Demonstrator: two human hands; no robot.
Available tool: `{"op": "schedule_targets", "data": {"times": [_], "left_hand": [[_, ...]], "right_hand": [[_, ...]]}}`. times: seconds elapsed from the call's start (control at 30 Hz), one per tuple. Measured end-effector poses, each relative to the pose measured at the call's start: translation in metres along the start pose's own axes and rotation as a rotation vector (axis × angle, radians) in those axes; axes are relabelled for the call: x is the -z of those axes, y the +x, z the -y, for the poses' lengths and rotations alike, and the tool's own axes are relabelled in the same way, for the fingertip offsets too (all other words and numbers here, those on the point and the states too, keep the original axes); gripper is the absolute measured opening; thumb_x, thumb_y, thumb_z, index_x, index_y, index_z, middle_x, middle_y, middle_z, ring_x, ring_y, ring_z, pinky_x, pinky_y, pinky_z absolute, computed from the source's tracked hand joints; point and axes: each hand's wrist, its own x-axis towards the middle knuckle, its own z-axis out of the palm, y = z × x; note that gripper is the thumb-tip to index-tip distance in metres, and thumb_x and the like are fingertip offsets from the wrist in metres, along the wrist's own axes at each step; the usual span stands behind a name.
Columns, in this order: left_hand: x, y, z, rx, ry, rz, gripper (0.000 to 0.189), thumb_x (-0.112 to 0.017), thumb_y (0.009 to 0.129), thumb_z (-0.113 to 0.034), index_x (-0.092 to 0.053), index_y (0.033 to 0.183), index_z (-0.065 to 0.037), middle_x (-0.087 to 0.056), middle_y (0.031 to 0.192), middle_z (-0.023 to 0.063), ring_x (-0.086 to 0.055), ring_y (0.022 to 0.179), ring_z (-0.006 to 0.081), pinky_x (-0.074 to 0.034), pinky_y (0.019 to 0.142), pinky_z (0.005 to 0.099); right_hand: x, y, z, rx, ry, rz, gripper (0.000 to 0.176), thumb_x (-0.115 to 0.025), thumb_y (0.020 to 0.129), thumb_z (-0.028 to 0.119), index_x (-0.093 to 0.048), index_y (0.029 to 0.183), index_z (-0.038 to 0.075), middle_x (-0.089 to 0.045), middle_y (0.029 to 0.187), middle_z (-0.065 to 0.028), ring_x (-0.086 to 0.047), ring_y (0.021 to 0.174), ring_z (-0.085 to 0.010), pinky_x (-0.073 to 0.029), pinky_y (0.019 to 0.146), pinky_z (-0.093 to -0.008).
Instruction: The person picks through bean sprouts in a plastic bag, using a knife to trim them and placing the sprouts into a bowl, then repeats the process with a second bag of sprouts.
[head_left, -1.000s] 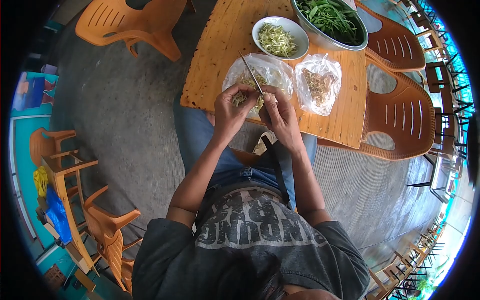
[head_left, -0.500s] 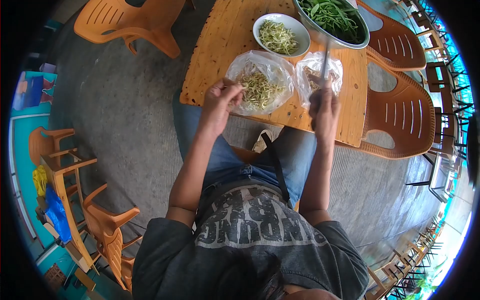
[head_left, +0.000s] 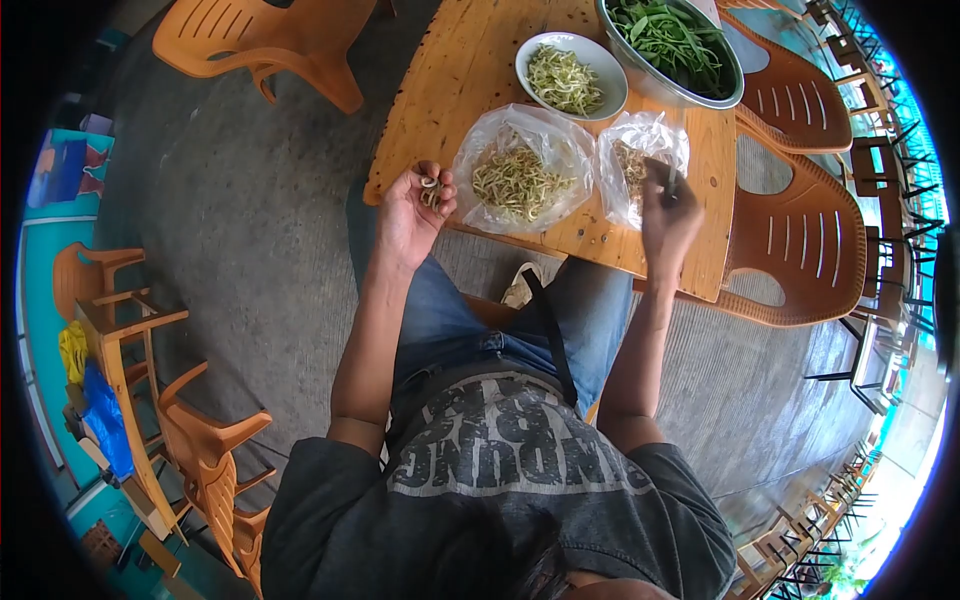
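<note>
1. Left hand (head_left: 413,222) has shifted outward, just beside the first bag (head_left: 562,142), curled fingers holding a few sprouts (head_left: 431,193) over its palm.
2. Right hand (head_left: 671,225) has its fingers bunched, partly blocking the second bag (head_left: 668,138); I cannot tell what it grips.
3. Two clear bags lie on one table (head_left: 428,112): sprout pile (head_left: 520,183) left, brownish bits (head_left: 629,160) right.
4. Beyond: one white bowl (head_left: 609,73), one metal bowl (head_left: 660,88) of greens (head_left: 668,45).

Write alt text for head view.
A seated person holds a few bean sprouts in the left hand, beside a plastic bag of them; the right hand, with what looks like a knife, is at a smaller plastic bag of brownish scraps. Beyond, on the wooden table: a white bowl of sprouts and a metal bowl of green leaves.
</note>
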Motion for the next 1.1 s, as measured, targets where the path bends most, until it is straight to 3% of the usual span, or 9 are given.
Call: {"op": "schedule_targets", "data": {"times": [0.03, 0.17, 0.37, 0.5, 0.67, 0.77, 0.87, 0.97, 1.1], "left_hand": [[0.003, 0.0, 0.001, -0.008, 0.016, 0.0, 0.015, -0.041, 0.089, -0.013, -0.051, 0.083, -0.005, -0.054, 0.081, 0.0075, -0.05, 0.068, 0.0149, -0.043, 0.06, 0.0263], [0.001, -0.003, 0.005, -0.021, 0.064, -0.005, 0.018, -0.039, 0.092, -0.018, -0.047, 0.081, -0.007, -0.051, 0.08, 0.0064, -0.048, 0.067, 0.0145, -0.041, 0.059, 0.0266], [0.003, -0.012, 0.004, 0.003, 0.115, -0.028, 0.023, -0.042, 0.094, -0.025, -0.045, 0.078, -0.01, -0.051, 0.078, 0.0034, -0.046, 0.062, 0.0099, -0.039, 0.056, 0.0232], [-0.001, -0.021, 0.009, -0.004, 0.236, -0.116, 0.025, -0.045, 0.093, -0.027, -0.054, 0.08, -0.008, -0.053, 0.074, 0.0016, -0.047, 0.062, 0.0086, -0.037, 0.054, 0.0223], [-0.014, -0.025, 0.013, 0.002, 0.615, -0.019, 0.03, -0.046, 0.094, -0.028, -0.065, 0.093, -0.004, -0.053, 0.073, -0.0015, -0.046, 0.059, 0.0052, -0.037, 0.052, 0.021], [-0.018, -0.024, 0.016, 0.027, 0.717, -0.005, 0.028, -0.048, 0.095, -0.025, -0.066, 0.098, -0.004, -0.055, 0.073, -0.0015, -0.045, 0.057, 0.0039, -0.036, 0.05, 0.0196], [-0.021, -0.023, 0.017, -0.038, 0.743, -0.032, 0.025, -0.054, 0.092, -0.023, -0.066, 0.099, -0.003, -0.055, 0.071, -0.0024, -0.044, 0.055, 0.0021, -0.034, 0.049, 0.0173], [-0.036, -0.023, 0.017, -0.1, 0.744, -0.103, 0.021, -0.062, 0.088, -0.02, -0.066, 0.098, -0.002, -0.056, 0.07, -0.0025, -0.042, 0.054, 0.0014, -0.032, 0.048, 0.0172], [-0.048, -0.012, 0.027, -0.195, 0.707, -0.084, 0.017, -0.068, 0.084, -0.012, -0.067, 0.094, 0.0, -0.065, 0.078, 0.0018, -0.045, 0.057, 0.0011, -0.035, 0.049, 0.017]], "right_hand": [[-0.004, -0.004, 0.02, -0.092, -0.169, 0.132, 0.018, -0.065, 0.08, 0.01, -0.068, 0.094, -0.001, -0.066, 0.067, -0.012, -0.056, 0.057, -0.0074, -0.044, 0.051, -0.0253], [-0.065, -0.024, 0.044, 0.042, -0.19, 0.5, 0.02, -0.069, 0.077, 0.018, -0.067, 0.088, 0.002, -0.064, 0.071, -0.0188, -0.065, 0.063, -0.0313, -0.05, 0.058, -0.0362], [-0.113, -0.03, 0.014, 0.217, -0.395, 0.778, 0.02, -0.065, 0.075, 0.017, -0.068, 0.092, 0.006, -0.065, 0.078, -0.0192, -0.064, 0.076, -0.0349, -0.051, 0.068, -0.0401], [-0.111, -0.025, 0.016, 0.222, -0.395, 0.817, 0.022, -0.065, 0.074, 0.017, -0.067, 0.092, 0.005, -0.065, 0.077, -0.019, -0.064, 0.075, -0.0344, -0.05, 0.068, -0.0405], [-0.099, -0.02, 0.026, 0.215, -0.396, 0.795, 0.022, -0.066, 0.073, 0.017, -0.065, 0.091, 0.004, -0.064, 0.073, -0.0167, -0.063, 0.071, -0.0341, -0.049, 0.064, -0.0402], [-0.089, -0.018, 0.022, 0.258, -0.285, 0.739, 0.022, -0.069, 0.073, 0.017, -0.064, 0.09, 0.003, -0.063, 0.069, -0.0146, -0.063, 0.064, -0.0292, -0.048, 0.06, -0.0369], [-0.074, -0.017, 0.036, 0.11, -0.141, 0.705, 0.021, -0.071, 0.073, 0.014, -0.064, 0.089, 0.003, -0.063, 0.066, -0.0122, -0.061, 0.059, -0.025, -0.047, 0.057, -0.0344], [-0.063, -0.017, 0.048, -0.083, -0.096, 0.653, 0.021, -0.072, 0.074, 0.014, -0.065, 0.089, 0.001, -0.058, 0.061, -0.0054, -0.05, 0.052, -0.0113, -0.041, 0.052, -0.0274], [-0.062, -0.024, 0.048, -0.163, 0.053, 0.6, 0.02, -0.073, 0.075, 0.013, -0.065, 0.088, 0.001, -0.054, 0.06, -0.0005, -0.042, 0.054, -0.0042, -0.036, 0.049, -0.0228]]}}
